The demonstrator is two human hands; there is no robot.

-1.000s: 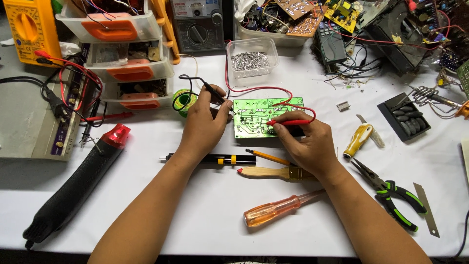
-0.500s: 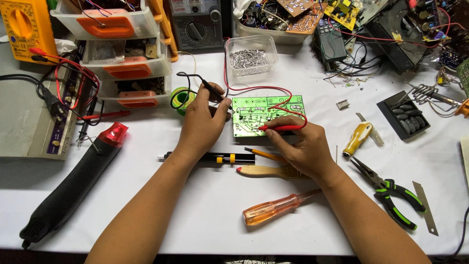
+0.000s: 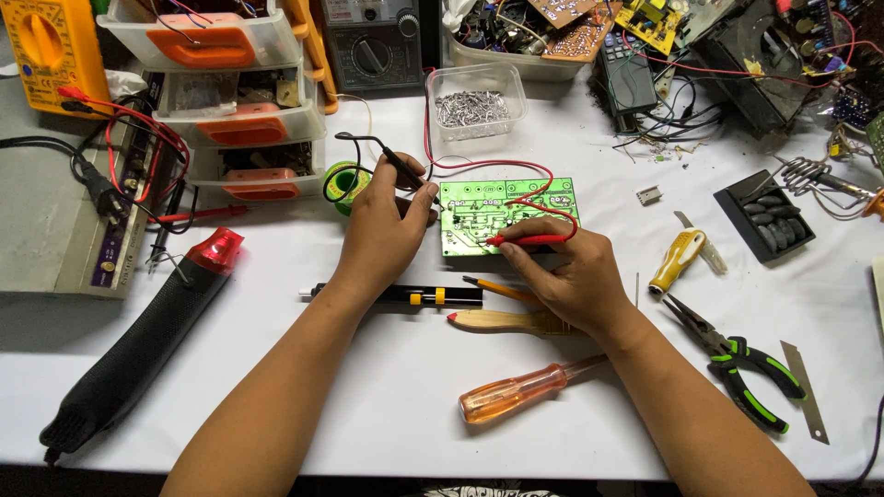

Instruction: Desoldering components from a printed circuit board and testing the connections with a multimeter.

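Left hand pinching the black probe, right hand gripping the red probe on the green circuit board — I'd keep both tips steady on the pads.

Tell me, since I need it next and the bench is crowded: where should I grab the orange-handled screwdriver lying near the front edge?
Grip the clear orange handle of the screwdriver, probably from above with fingers across its width. It lies flat on the white table, handle toward the near left, metal shaft pointing up-right toward the right hand's wrist. The handle is the thick part with open table on both sides.
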